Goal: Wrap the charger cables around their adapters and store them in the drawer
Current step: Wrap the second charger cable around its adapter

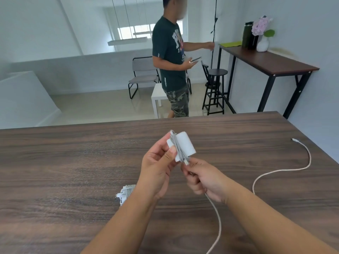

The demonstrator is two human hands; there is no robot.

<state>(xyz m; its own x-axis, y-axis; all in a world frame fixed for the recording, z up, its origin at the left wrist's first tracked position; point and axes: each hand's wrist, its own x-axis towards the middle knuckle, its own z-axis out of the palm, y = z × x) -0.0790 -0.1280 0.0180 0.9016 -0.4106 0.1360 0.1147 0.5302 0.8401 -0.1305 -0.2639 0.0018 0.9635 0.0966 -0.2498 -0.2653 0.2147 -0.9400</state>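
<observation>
Left grip (157,165) grasping wrapped adapter (183,146) above table (73,162) centre; right grip (200,178) pinching cable (216,215) at its connector end.

Second wrapped adapter (126,193) half hidden behind left forearm, loose cable (218,231) cut off — bottom edge

A single wide-angle camera worn on the head looks forward and down from close above the desk (73,162), taking in both forearms at the bottom edge and the room beyond the far edge.
</observation>
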